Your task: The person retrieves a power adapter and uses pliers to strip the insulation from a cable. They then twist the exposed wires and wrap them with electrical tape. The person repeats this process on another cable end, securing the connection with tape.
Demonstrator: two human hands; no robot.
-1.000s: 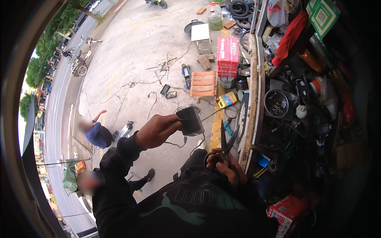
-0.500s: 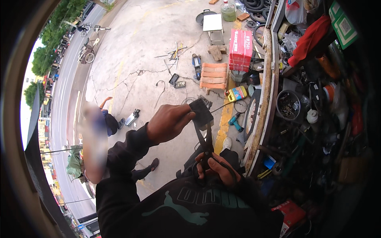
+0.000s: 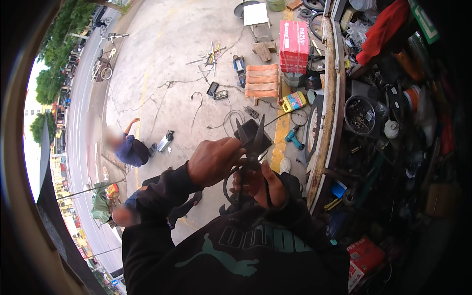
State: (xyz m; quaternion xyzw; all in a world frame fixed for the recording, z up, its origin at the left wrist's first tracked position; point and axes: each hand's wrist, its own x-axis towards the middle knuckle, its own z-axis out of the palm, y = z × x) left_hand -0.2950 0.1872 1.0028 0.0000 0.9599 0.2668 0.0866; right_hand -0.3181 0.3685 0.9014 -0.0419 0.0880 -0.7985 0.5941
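black box [image 3: 250, 131] gripped by left hand [image 3: 212, 160], just ahead of right hand [image 3: 263, 186]; scissors [image 3: 252, 159] clasped in right hand, blades spread, long axis pointed forward, overlapping box in view; contact cannot be told.

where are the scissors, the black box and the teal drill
Scissors [image 3: 253, 158]: head view, where the blades cross.
Black box [image 3: 250, 131]: head view, face between the blades.
Teal drill [image 3: 293, 136]: head view, middle of its body.

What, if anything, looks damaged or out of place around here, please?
The concrete looks damaged: jagged cracks run across it. Thin rods lie crisscrossed on it, and a teal power drill lies beside the yellow stripe, seemingly not put away.
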